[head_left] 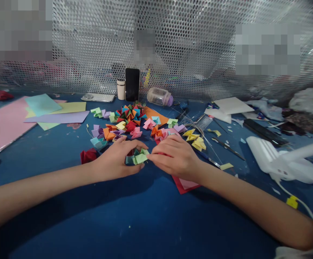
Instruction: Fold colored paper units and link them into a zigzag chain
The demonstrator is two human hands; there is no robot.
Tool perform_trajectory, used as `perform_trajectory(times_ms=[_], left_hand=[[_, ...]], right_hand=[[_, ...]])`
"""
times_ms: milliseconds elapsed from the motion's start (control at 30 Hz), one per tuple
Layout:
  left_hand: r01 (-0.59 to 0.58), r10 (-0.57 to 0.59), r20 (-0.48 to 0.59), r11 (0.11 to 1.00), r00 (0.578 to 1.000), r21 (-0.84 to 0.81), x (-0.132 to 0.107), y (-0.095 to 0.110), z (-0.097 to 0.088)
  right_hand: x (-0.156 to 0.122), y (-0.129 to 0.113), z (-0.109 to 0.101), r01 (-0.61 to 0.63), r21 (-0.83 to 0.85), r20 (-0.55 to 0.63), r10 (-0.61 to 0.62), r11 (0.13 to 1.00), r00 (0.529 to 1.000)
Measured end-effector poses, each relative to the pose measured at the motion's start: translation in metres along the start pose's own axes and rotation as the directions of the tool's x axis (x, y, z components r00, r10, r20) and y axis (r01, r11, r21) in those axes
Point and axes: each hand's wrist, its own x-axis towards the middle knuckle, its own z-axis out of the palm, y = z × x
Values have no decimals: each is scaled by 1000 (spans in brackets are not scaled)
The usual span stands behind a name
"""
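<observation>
Between my thumb and fingers, my left hand (pixel 120 160) grips a folded paper piece (pixel 140 157), light green in front with darker green and red folds behind. My right hand (pixel 176 154) meets its right edge, fingertips pressed together; whether they pinch the paper or only touch it, I cannot tell. Red and pink paper sheets (pixel 185 184) lie partly beneath my right hand. A dark red folded paper piece (pixel 88 155) rests by my left wrist. Just beyond both hands are several small folded pieces, among them a pink one (pixel 136 132) and an orange one (pixel 109 132).
Behind the pieces sits a multicoloured folded-paper cluster (pixel 131 114). A phone (pixel 132 84) stands upright beside a white bottle (pixel 121 90) and a tipped jar (pixel 159 96). Coloured sheets (pixel 8 122) lie left. At right are a white lamp (pixel 283 162) and a thin dark tool (pixel 228 148).
</observation>
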Motion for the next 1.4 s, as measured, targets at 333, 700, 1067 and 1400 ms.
perform_trajectory(times_ms=[333, 700, 1067, 1400], left_hand=[[119, -112, 45, 971, 993, -206, 0, -1, -5], [92, -95, 8, 936, 995, -340, -1, -5, -3], [18, -13, 52, 996, 999, -93, -1, 0, -1], [-145, 139, 45, 976, 989, 163, -6, 6, 1]], right_hand=[[-6, -7, 6, 65, -161, -106, -83, 985, 991], [-5, -9, 5, 71, -166, -126, -92, 984, 988], [-1, -11, 6, -9, -46, -7, 9, 999, 1000], [-4, -11, 12, 127, 111, 75, -136, 986, 988]])
